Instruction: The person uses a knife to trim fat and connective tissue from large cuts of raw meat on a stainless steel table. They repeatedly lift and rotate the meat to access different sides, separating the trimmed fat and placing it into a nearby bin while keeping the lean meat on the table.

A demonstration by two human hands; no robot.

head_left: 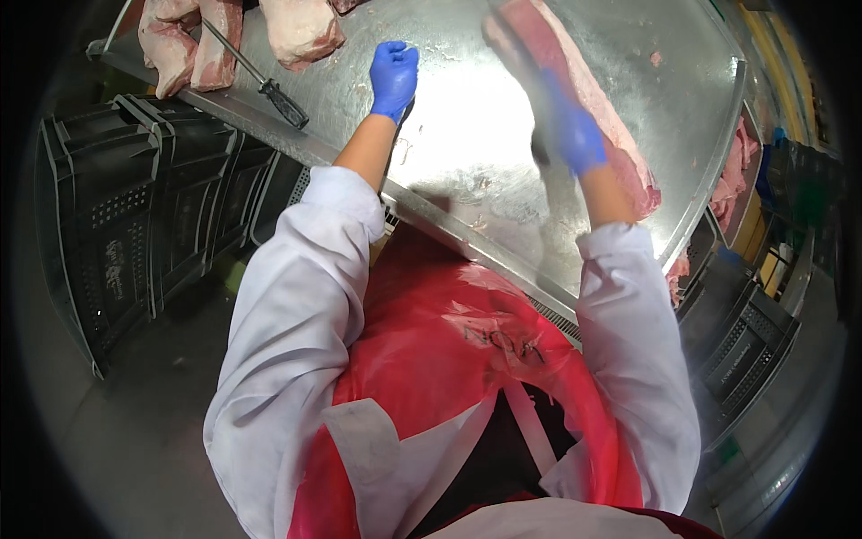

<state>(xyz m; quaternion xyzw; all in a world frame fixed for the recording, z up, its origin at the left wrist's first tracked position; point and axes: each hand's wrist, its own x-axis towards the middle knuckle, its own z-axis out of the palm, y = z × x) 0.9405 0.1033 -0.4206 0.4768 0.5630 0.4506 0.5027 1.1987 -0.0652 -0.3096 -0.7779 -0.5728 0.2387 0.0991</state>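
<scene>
My left hand (395, 79), in a blue glove, is closed in a fist over the steel table (458, 166); nothing shows in it. My right hand (573, 130), also blue-gloved, is smeared by motion at the left edge of a long strip of pale, fatty meat (600, 99). A greyish streak runs from that hand toward the meat's far end; its kind and the fingers are too blurred to make out. To the left of my left hand lies a sharpening steel (285, 101) with a dark handle, its rod reaching over to several meat pieces (301, 31).
Dark plastic crates (108, 207) stand at the left, below the table's raised edge. Beyond the right edge are pink meat trimmings (736, 171) in a container and another dark crate (741, 350). A small meat scrap (655, 58) lies on the table's far right.
</scene>
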